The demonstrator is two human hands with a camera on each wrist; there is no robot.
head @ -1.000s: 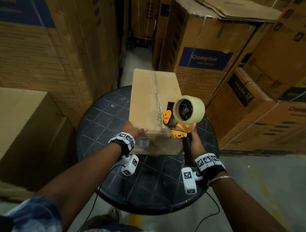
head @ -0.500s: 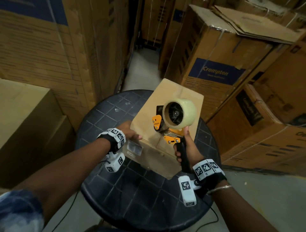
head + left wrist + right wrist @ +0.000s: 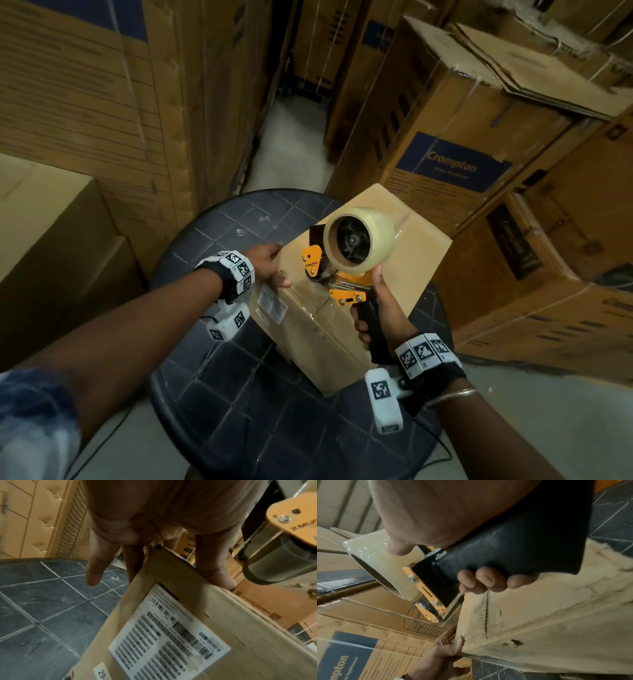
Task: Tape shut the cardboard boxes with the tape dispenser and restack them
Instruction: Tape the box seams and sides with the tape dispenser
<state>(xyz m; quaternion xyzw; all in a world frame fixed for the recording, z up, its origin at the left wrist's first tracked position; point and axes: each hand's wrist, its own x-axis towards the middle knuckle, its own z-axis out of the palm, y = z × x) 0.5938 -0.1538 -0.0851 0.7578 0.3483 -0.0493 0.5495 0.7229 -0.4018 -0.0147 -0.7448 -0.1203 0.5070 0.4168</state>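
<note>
Stacking all around you: big printed cartons point(image 3: 455, 161) fill the walls left, back and right, one with a blue Crompton panel, with a pale floor strip point(image 3: 291, 137) running between them. Their contents can't be seen; all look closed, one top flap on the right lifted and ragged.

Your round black table point(image 3: 219, 377) with the tile-pattern top carries the small cardboard box point(image 3: 421, 240), tilted and turned diagonal, one lower corner near the table's middle. Flaps shut, clear tape over the top seam; what's inside is hidden. White shipping label point(image 3: 164, 639) on the near side face, print too blurred to read.

Your left hand point(image 3: 269, 265) grips the box's upper left corner, thumb on top, fingers down the far side; the little finger sticks out free in the left wrist view.

Your right hand point(image 3: 380, 308) is wrapped round the black handle of the orange tape dispenser point(image 3: 342, 274), thumb tip up against the tape roll point(image 3: 359, 240). Dispenser nose sits at the box's top near edge; blade contact is hard to make out.
</note>
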